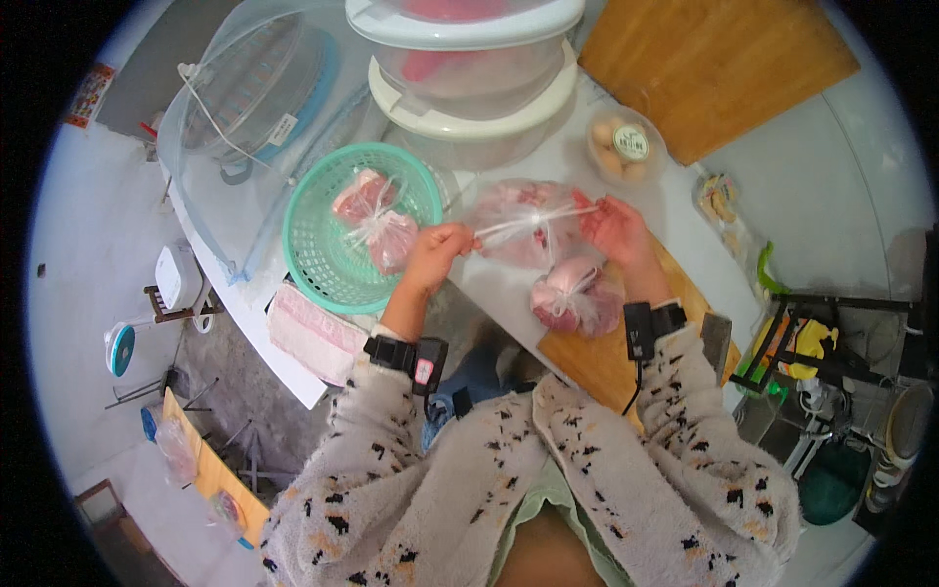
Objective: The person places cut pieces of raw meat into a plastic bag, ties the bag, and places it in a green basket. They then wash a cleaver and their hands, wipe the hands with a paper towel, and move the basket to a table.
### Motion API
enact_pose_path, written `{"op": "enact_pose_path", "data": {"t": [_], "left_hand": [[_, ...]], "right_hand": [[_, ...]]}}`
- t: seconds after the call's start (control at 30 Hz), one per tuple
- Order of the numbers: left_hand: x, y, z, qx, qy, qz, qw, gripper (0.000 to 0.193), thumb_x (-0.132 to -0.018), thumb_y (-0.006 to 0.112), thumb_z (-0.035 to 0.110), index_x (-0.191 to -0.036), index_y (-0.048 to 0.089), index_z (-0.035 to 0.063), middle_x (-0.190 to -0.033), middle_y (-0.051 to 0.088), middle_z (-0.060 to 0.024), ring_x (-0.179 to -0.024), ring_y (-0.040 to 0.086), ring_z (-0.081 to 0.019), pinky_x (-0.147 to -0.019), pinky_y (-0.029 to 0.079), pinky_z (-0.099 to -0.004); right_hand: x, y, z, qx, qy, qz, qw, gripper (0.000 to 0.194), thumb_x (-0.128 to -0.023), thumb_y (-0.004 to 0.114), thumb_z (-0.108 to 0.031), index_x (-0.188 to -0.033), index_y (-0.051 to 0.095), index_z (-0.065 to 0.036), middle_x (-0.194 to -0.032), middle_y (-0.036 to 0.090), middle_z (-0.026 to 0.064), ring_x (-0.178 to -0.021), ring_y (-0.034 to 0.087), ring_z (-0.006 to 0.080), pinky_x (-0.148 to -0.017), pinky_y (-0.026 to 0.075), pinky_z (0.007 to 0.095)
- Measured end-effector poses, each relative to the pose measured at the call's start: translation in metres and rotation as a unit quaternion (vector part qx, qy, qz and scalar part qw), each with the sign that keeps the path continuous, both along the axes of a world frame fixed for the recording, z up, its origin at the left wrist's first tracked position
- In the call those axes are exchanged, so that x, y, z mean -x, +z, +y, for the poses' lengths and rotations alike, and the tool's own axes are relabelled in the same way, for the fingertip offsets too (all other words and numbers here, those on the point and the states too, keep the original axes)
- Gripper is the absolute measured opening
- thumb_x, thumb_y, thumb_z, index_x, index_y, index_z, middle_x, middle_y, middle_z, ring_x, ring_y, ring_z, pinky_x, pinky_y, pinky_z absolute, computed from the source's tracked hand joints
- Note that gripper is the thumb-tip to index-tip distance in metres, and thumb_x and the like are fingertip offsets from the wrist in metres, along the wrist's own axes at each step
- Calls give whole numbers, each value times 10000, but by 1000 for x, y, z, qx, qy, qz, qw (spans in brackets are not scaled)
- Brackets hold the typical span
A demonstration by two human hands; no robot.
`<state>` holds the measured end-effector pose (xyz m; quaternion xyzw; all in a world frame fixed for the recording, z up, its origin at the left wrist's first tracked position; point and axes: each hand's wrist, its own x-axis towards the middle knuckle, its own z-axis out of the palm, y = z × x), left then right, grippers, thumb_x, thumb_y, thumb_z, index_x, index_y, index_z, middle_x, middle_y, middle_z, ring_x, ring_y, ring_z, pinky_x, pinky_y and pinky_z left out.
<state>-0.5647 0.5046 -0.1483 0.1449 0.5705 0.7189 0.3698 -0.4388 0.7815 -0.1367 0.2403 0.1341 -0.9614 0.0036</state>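
Observation:
A clear plastic bag of raw meat [532, 227] lies on the white table. Its twisted top is stretched sideways between my two hands. My left hand [444, 246] pinches one end of the plastic, beside the rim of a green plastic basket [293, 242]. The other end is gripped by my right hand [616, 227]. Just below, a second tied bag of meat [579, 297] rests partly on a wooden cutting board [587, 367]. Inside the basket sit two tied bags of meat, an upper one [363, 197] and a lower one [394, 242].
Stacked lidded containers [477, 88] stand behind the bag. A round box of eggs [623, 147] and a wooden board [704, 66] are at the back right. A mesh food cover [242, 95] is at the left, a folded pink towel [312, 334] below the basket, and a cleaver [715, 337] near my right sleeve.

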Motion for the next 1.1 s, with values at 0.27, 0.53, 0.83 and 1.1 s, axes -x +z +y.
{"op": "enact_pose_path", "data": {"t": [0.27,0.53,0.83,1.1], "left_hand": [[-28,32,-5,36,-10,172,984,207,-830,579,163,-733,585,-20,-689,541,-19,-700,526,-112,-661,424,-228],[-83,50,-65,95,154,161,970,147,-838,572,162,-876,588,21,-764,564,-9,-735,529,-100,-650,421,-221],[-71,43,-234,169,215,0,962,164,-870,505,209,-816,579,73,-815,598,-2,-767,569,-96,-683,424,-224],[60,35,-338,122,256,-12,959,155,-855,515,192,-802,589,67,-774,598,-3,-737,549,-94,-667,409,-228]], "right_hand": [[-10,62,-41,-880,160,-50,445,611,-651,718,-191,-1182,437,-82,-1237,407,196,-953,543,289,-852,427,400],[-5,-7,-107,-892,273,95,348,546,-653,646,-81,-1177,492,-95,-1262,406,131,-988,528,306,-897,405,341],[38,18,-114,-696,178,59,693,305,-786,433,-29,-1067,549,-8,-918,580,21,-840,526,123,-767,418,246],[132,160,-238,-569,100,86,812,236,-887,442,-111,-1087,520,-16,-941,575,7,-841,516,71,-743,417,223]]}}
